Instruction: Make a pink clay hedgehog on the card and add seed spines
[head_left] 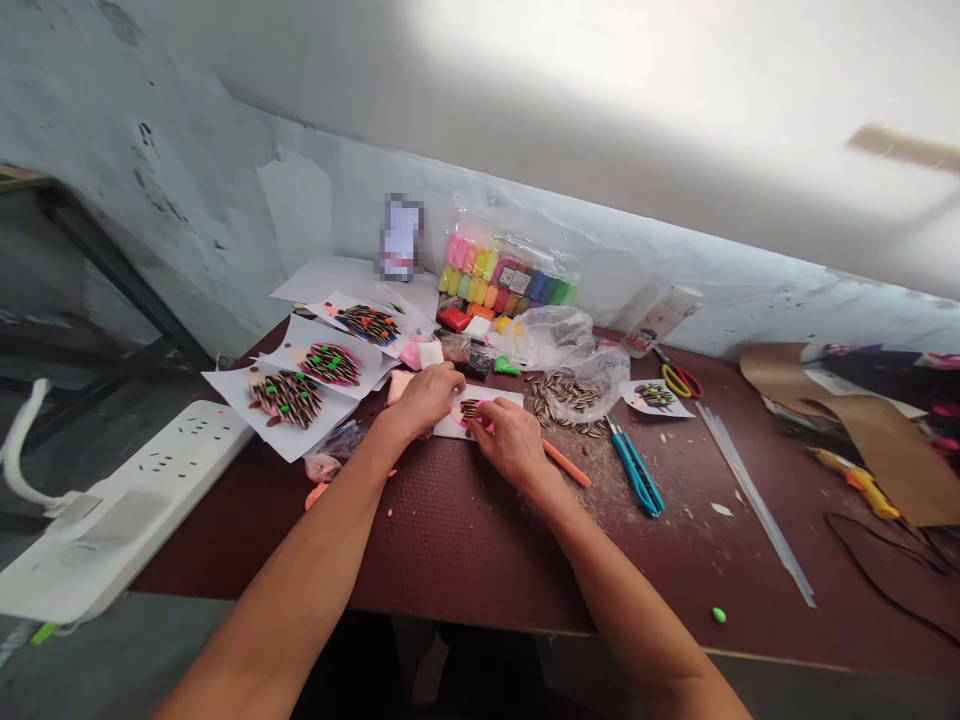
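A small white card [510, 397] lies flat on the table, bearing a pink clay shape [466, 400] stuck with dark striped sunflower seeds. My left hand [433, 397] bends over the card's left side, its fingers drawn together at the upper left edge. From the right, my right hand [511, 438] reaches over the clay, thumb and fingers pinched close to the seeds. Whatever sits between those fingertips is too small to make out. Just right of the card spreads a pile of loose sunflower seeds [559, 400]. An orange stick [567, 464] rests beside my right wrist.
Finished-looking seed hedgehogs [287, 397] on paper lie at left. Behind are clay packs [510, 280] and a phone [401, 238]. Rightward lie a teal utility knife [636, 470], scissors [679, 378], clear glue sticks [754, 500] and a yellow glue gun [859, 482]. A power strip [124, 510] stands left.
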